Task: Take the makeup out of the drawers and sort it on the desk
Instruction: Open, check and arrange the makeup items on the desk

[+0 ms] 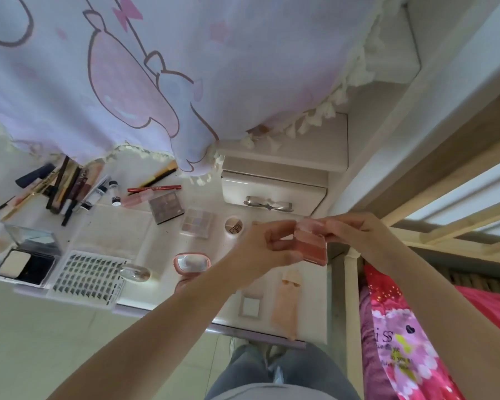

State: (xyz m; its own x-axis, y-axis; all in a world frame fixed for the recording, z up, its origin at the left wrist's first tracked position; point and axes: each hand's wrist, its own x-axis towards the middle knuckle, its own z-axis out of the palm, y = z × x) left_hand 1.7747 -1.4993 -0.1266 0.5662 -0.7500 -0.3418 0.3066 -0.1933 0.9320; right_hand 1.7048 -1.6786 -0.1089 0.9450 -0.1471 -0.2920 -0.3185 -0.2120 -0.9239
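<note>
Pinching the pink blush case (312, 243) between curled fingers, the left hand (267, 249) and right hand (348, 229) held it just above the desk (145, 235); lowering it level beside similar compacts would probably suit

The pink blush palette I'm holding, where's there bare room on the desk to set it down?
Both hands, left hand and right hand, hold the pink palette. One bare patch lies between the dark eyeshadow palette, the lash tray and the pink compact. The far left is crowded with a heap of pencils and tubes.
</note>
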